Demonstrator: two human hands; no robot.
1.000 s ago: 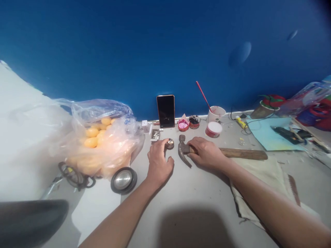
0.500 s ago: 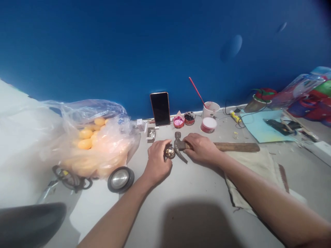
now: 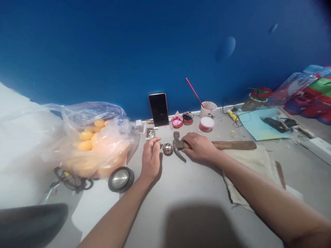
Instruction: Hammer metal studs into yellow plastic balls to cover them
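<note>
A small shiny patterned ball [image 3: 168,149] rests on the grey table between my two hands. Just left of it is my left hand [image 3: 151,156], apart from the ball, its fingers together and slightly bent; whether anything small is pinched in them cannot be made out. My right hand [image 3: 198,146] is wrapped round the handle of a claw hammer [image 3: 234,145] close to the head. The hammer lies across the table with its metal head beside the ball and its wooden handle pointing right, over a beige cloth [image 3: 245,172].
A plastic bag of orange pieces [image 3: 103,144] and a round black-rimmed disc [image 3: 120,179] are at left. A phone [image 3: 158,109] leans on the blue wall. Near it stand a small tray [image 3: 150,133], red tubs [image 3: 206,124] and a white cup [image 3: 208,109]. Blue paper [image 3: 258,124] lies at right.
My left hand has let go of the ball and moved a little to the left, so the ball is now fully visible. My right hand stays on the hammer. The view has shifted slightly.
</note>
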